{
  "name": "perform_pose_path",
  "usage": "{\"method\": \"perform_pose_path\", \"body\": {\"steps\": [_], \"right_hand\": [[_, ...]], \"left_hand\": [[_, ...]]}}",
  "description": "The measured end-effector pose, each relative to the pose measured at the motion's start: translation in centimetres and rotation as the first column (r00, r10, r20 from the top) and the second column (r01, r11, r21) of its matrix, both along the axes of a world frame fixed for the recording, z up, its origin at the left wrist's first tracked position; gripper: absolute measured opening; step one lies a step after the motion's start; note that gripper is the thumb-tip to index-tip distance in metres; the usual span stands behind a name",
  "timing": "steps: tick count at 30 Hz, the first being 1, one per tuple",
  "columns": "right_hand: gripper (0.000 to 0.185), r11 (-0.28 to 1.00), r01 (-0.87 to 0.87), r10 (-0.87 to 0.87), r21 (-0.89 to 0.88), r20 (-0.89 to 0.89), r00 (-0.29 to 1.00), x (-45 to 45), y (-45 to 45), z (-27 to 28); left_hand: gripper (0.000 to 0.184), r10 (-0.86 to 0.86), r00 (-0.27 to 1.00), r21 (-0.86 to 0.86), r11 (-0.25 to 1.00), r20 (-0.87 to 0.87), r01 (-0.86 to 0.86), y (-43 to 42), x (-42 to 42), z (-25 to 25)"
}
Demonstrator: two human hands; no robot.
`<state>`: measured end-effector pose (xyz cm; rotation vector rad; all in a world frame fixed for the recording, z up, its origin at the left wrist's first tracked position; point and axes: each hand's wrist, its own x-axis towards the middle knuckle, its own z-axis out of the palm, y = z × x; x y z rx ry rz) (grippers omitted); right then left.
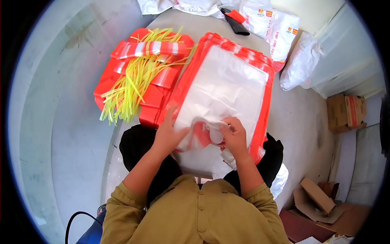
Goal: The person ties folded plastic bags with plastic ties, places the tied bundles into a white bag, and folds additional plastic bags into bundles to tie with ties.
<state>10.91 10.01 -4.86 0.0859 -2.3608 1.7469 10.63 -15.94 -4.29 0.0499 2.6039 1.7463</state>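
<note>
A stack of clear plastic bags with red edges [227, 81] lies in front of me. My left hand [168, 132] rests at the stack's lower left, its thumb and fingers spread apart. At the lower right of the top bag, my right hand [234, 133] pinches the edge of the clear plastic, with fingers curled together. Between the hands the film is bunched, with a red patch [202, 134] showing. Left of the stack are folded red bags [111, 77] with a bundle of yellow-green strips [136, 79] spread over them.
White printed sacks [280, 34] line the far edge of the grey table [178, 20], near a black and red object [237, 23]. A white bag [300, 61] stands at the right. Cardboard boxes [345, 113] and opened cardboard [319, 199] lie farther right.
</note>
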Motion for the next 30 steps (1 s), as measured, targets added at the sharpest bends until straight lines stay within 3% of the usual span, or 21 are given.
{"method": "perform_pose_path", "body": {"steps": [2, 4, 8, 10, 11, 14, 17, 18, 21, 24, 27, 30], "right_hand": [[0.012, 0.975, -0.001, 0.057, 0.22, -0.252, 0.966, 0.6, -0.5, 0.0], [0.014, 0.903, 0.02, 0.174, 0.429, -0.408, 0.896, 0.8, -0.8, 1.1], [0.016, 0.816, -0.023, 0.295, 0.577, -0.382, 0.876, 1.5, -0.8, 2.4], [0.026, 0.785, -0.032, 0.309, 0.618, -0.348, 0.885, 1.7, -0.3, 1.5], [0.026, 0.786, -0.032, 0.306, 0.618, -0.344, 0.888, 1.8, -0.1, 1.3], [0.021, 0.809, -0.027, 0.303, 0.587, -0.378, 0.875, 1.4, -0.3, 1.6], [0.014, 0.858, -0.013, 0.29, 0.514, -0.463, 0.838, 0.9, -0.6, 2.4], [0.014, 0.862, -0.009, 0.28, 0.508, -0.46, 0.843, 1.0, -0.6, 2.5], [0.014, 0.863, 0.007, 0.259, 0.506, -0.453, 0.853, 1.2, -0.5, 2.4], [0.015, 0.858, 0.022, 0.24, 0.512, -0.44, 0.865, 1.5, -0.5, 2.1], [0.016, 0.862, 0.003, 0.233, 0.506, -0.402, 0.885, 1.3, -0.5, 2.2], [0.014, 0.876, -0.014, 0.215, 0.481, -0.365, 0.906, 1.1, -0.3, 2.3]], "left_hand": [[0.082, -0.018, 0.987, 0.075, 0.997, 0.161, 0.006, -0.7, 1.2, 1.5], [0.081, -0.002, 0.989, -0.01, 1.0, 0.151, 0.004, -1.0, 2.0, 3.2], [0.077, -0.019, 0.998, -0.159, 0.987, 0.062, 0.029, -0.4, 1.8, 5.5], [0.075, -0.065, 0.99, -0.231, 0.972, -0.124, 0.035, 1.2, 1.0, 6.2], [0.074, -0.094, 0.972, -0.265, 0.964, -0.214, 0.035, 2.1, 0.4, 6.6], [0.066, -0.295, 0.949, -0.371, 0.898, -0.11, 0.237, 4.8, -1.6, 8.8], [0.058, -0.361, 0.933, -0.247, 0.905, -0.012, 0.347, 6.3, -3.0, 8.6], [0.046, -0.333, 0.943, -0.147, 0.933, 0.001, 0.33, 6.5, -3.4, 7.8], [0.038, -0.299, 0.948, -0.003, 0.954, 0.112, 0.301, 6.3, -3.6, 7.1], [0.033, -0.408, 0.9, -0.319, 0.882, -0.153, 0.346, 5.7, -3.4, 4.5], [0.037, -0.571, 0.767, -0.425, 0.796, -0.294, 0.43, 5.7, -3.2, 4.1], [0.039, -0.576, 0.755, -0.461, 0.788, -0.314, 0.409, 6.4, -2.7, 4.5]]}}
